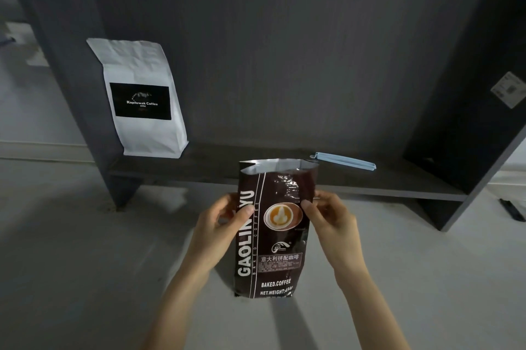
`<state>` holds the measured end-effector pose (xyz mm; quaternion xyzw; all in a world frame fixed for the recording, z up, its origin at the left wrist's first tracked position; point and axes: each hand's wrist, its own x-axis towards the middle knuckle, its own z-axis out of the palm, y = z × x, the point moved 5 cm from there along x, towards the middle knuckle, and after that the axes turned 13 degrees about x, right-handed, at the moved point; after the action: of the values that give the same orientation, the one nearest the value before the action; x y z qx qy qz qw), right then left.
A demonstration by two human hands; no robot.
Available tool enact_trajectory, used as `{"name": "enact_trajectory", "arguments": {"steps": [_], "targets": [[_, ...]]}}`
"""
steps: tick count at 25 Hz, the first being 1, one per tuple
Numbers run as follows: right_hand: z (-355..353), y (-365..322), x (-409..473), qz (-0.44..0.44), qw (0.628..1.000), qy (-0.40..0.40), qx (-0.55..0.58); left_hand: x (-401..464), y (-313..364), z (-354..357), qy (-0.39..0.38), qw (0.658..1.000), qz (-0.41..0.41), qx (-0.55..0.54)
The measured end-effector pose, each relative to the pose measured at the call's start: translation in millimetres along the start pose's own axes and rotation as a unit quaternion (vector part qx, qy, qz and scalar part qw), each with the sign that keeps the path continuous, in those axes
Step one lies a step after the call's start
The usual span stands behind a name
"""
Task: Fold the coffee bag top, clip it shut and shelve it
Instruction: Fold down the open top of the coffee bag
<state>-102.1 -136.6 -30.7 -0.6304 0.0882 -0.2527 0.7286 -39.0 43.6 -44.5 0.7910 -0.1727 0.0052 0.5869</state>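
Note:
A dark brown coffee bag [274, 247] with white lettering and a latte picture stands upright in front of me, held above the floor. Its top is open, showing the silver lining. My left hand [225, 224] grips the bag's left edge, thumb across the front. My right hand [330, 215] pinches the right edge at about the same height. A light blue sealing clip [343, 161] lies flat on the dark shelf board [222, 163] just behind the bag's top right corner, touching neither hand.
A white coffee bag [142, 99] with a black label stands at the left end of the shelf, leaning on the side panel. The dark shelf unit has a back wall and a right side panel [466, 121]. Grey floor lies below.

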Motion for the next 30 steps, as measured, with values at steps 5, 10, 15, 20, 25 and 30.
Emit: {"name": "enact_trajectory", "arguments": {"steps": [5,10,15,20,25,30], "targets": [[-3.7,3.5,-2.3,0.016,1.000,0.001,0.021,0.5,2.3,5.3,-0.006,0.999,-0.001,-0.054],[-2.5,-0.3,-4.6,0.009,0.999,-0.002,0.036,-2.8,7.7,5.8,0.003,0.998,-0.003,-0.069],[-2.3,-2.4,-7.2,-0.019,0.999,-0.013,0.025,-4.5,11.5,5.1,0.007,0.997,0.011,-0.075],[-3.0,0.1,-9.1,0.011,0.999,-0.020,0.050,-4.5,7.7,1.2,0.011,0.999,0.006,-0.040],[-5.9,-6.2,-12.7,0.063,0.997,-0.039,0.033,-4.4,7.7,0.6,-0.015,0.998,-0.025,-0.056],[-5.5,-7.1,-17.1,0.078,0.994,-0.071,0.030,-6.4,8.4,-0.9,-0.102,0.991,-0.007,-0.089]]}}
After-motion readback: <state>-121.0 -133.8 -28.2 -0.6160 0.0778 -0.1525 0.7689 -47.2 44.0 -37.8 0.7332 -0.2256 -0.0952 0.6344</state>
